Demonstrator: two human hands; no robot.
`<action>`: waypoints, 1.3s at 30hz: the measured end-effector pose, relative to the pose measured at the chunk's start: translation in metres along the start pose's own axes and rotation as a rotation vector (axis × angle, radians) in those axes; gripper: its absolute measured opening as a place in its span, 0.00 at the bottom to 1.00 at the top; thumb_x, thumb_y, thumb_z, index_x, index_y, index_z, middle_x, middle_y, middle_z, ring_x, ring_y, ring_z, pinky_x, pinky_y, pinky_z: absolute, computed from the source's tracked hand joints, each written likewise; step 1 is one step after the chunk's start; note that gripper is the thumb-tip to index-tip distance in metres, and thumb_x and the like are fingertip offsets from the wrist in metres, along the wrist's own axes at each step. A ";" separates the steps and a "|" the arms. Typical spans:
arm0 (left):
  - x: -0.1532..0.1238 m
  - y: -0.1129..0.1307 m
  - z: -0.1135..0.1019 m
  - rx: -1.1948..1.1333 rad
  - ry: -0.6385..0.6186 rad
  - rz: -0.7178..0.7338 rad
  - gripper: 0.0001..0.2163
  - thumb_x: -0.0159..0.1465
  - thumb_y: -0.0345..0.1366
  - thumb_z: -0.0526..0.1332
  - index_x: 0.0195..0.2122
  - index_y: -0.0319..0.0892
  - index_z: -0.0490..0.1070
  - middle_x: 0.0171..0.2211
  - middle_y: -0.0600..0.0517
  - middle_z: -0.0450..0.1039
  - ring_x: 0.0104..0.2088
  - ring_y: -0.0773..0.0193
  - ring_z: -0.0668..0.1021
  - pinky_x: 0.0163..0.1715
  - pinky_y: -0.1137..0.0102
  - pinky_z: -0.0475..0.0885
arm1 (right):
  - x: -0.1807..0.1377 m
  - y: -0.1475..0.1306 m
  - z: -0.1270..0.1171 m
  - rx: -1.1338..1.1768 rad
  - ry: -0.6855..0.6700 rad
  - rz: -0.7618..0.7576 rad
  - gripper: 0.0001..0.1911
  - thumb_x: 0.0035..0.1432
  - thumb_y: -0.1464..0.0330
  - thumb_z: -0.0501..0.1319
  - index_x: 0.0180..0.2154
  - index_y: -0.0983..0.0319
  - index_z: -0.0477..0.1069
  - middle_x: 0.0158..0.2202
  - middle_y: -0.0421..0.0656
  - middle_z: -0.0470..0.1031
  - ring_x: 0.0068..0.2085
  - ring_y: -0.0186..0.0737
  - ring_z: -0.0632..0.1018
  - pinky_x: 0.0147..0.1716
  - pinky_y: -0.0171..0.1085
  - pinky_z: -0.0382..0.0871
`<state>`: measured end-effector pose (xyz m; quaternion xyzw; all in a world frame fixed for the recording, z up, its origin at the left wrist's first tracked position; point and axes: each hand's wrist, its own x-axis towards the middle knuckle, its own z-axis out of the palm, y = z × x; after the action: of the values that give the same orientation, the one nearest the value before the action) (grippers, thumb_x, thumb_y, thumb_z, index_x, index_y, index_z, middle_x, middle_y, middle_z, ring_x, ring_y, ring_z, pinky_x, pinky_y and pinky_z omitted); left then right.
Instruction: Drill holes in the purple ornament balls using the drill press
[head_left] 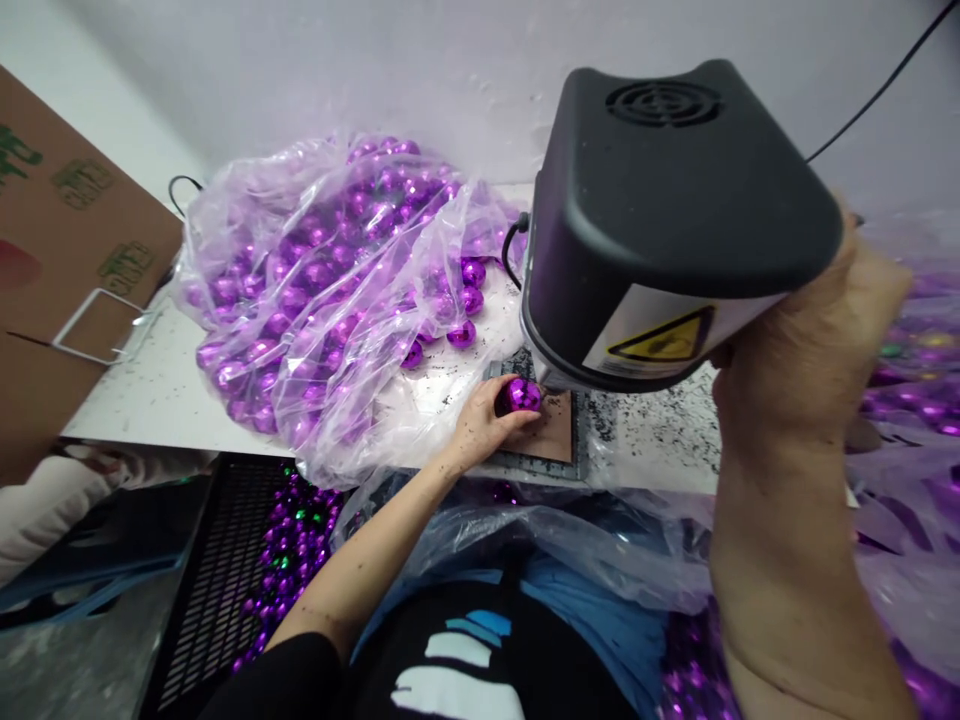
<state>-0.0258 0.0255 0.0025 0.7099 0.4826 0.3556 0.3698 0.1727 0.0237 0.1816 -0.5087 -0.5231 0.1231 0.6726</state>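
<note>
Under the black machine point(690, 200), my left hand point(480, 420) holds a shiny purple ball point(523, 395) between thumb and fingers. The ball sits close to the machine's lower end, above a brown board point(553, 430) in a dark frame; whether ball and machine touch, I cannot tell. My right hand point(832, 310) is raised at the machine's right side, closed, its fingers mostly hidden behind the housing. What it grips there is out of sight. A yellow warning label point(664, 335) marks the machine's front.
A clear plastic bag point(315, 270) full of purple balls covers the left of the white table point(112, 400). Loose balls point(461, 333) lie beside it among dark specks. A cardboard box point(67, 240) stands far left, near another person's sleeve point(52, 510). Below is a black crate point(217, 580).
</note>
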 end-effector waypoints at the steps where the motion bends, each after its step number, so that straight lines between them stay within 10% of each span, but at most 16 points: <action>1: 0.003 0.000 -0.002 0.012 -0.031 -0.003 0.22 0.57 0.42 0.72 0.51 0.41 0.72 0.48 0.46 0.76 0.50 0.53 0.76 0.53 0.57 0.71 | 0.000 0.000 0.000 0.033 0.014 0.024 0.30 0.58 0.45 0.56 0.24 0.66 0.59 0.18 0.33 0.49 0.17 0.20 0.56 0.14 0.27 0.47; 25: -0.014 0.016 0.022 0.307 -0.007 0.223 0.23 0.63 0.46 0.66 0.54 0.41 0.63 0.50 0.44 0.71 0.53 0.51 0.72 0.58 0.56 0.62 | 0.000 -0.003 0.002 0.087 0.028 0.075 0.30 0.53 0.43 0.60 0.24 0.65 0.61 0.17 0.33 0.48 0.16 0.22 0.57 0.13 0.28 0.49; 39: -0.017 0.010 0.027 0.376 0.013 0.234 0.22 0.65 0.46 0.63 0.56 0.41 0.63 0.51 0.43 0.73 0.56 0.50 0.71 0.64 0.50 0.54 | -0.068 0.013 -0.009 -0.123 0.185 -0.379 0.11 0.60 0.69 0.55 0.29 0.67 0.72 0.19 0.38 0.61 0.19 0.27 0.66 0.19 0.30 0.54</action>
<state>-0.0027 0.0021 -0.0039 0.8153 0.4569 0.3043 0.1839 0.1566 -0.0232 0.1319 -0.4504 -0.5521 -0.0850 0.6965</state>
